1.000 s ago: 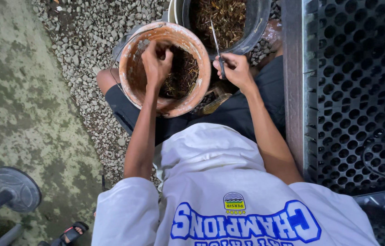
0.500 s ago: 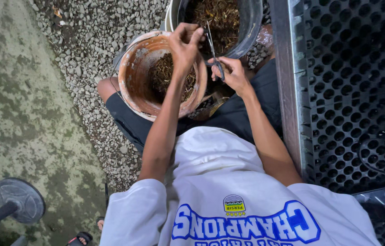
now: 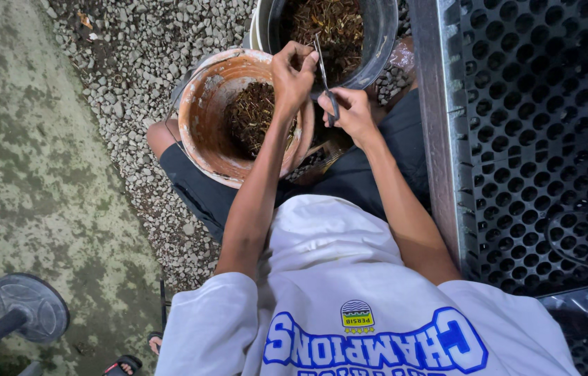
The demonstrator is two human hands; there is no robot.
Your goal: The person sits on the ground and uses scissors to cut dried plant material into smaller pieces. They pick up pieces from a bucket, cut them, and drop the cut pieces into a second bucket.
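My left hand (image 3: 292, 69) hovers over the far rim of a round orange-brown tub (image 3: 200, 136), fingertips pinched on a small piece of brown plant matter too small to make out. My right hand (image 3: 351, 113) grips thin scissors (image 3: 324, 73), blades pointing up beside my left fingertips. The tub rests on my lap and holds a clump of brown fibrous material (image 3: 251, 118). Just beyond it stands a dark bucket (image 3: 379, 42) filled with chopped brown-yellow bits (image 3: 332, 21).
A black perforated seedling tray (image 3: 537, 139) with a metal edge runs along the right. Grey gravel (image 3: 134, 63) lies under the containers, mossy concrete (image 3: 22, 174) to the left. A round fan base (image 3: 29, 306) stands at the lower left.
My left hand rose out of the orange-brown tub and moved right to the scissors with a pinch of material. My right hand stayed close to where it was, scissors still in it.
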